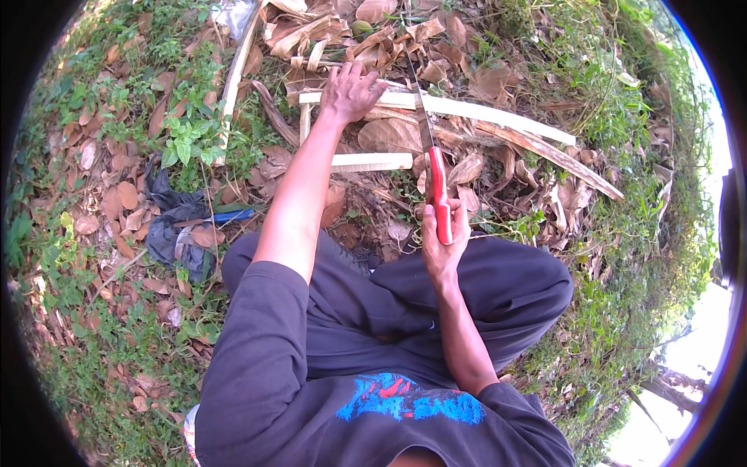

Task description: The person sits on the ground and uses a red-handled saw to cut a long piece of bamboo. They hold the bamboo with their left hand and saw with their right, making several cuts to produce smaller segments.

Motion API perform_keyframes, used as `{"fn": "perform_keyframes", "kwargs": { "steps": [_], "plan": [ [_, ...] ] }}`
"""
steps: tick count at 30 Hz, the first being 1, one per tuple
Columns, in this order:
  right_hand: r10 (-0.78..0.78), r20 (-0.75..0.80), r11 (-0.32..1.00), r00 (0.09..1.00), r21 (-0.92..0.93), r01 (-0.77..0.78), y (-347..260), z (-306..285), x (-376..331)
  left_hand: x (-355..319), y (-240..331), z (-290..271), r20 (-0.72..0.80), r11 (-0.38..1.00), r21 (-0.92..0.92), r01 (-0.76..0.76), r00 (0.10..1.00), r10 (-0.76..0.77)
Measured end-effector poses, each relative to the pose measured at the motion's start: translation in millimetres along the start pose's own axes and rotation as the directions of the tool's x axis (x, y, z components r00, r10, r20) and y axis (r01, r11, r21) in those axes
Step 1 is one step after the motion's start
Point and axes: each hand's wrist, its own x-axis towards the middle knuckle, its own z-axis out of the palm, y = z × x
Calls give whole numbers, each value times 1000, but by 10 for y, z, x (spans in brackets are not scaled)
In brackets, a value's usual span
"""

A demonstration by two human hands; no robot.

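My right hand (453,237) is closed around the red handle of a hand saw (438,175). Its long narrow blade points away from me and lies across a pale, slightly curved wooden strip (498,117). To the left of the blade, my left hand (352,92) rests palm down on that strip, fingers spread. Nearer to me is a short pale wooden piece (372,162). A rough brown split stick (548,154) runs out from beneath the long strip toward the right.
Dry leaves (389,135) and green weeds (183,128) cover the ground. Another pale strip (236,78) stands out at the upper left. A dark crumpled plastic bag (175,226) lies left of my knee beside a blue object (232,216). My crossed legs (498,288) are close below the saw.
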Motion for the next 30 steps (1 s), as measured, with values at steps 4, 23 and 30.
{"fn": "perform_keyframes", "kwargs": {
  "steps": [4,23,30],
  "plan": [
    [79,206,990,975,98,-101,-105,-19,66,76,25,-71,91,1000,-21,21,996,-19],
    [-83,-44,996,996,-28,82,116,111,-262,85,17,-50,167,998,-41,51,985,-44],
    [-105,-25,992,994,-78,102,119,149,-229,113,5,-56,233,996,-47,71,971,-58]
  ]
}}
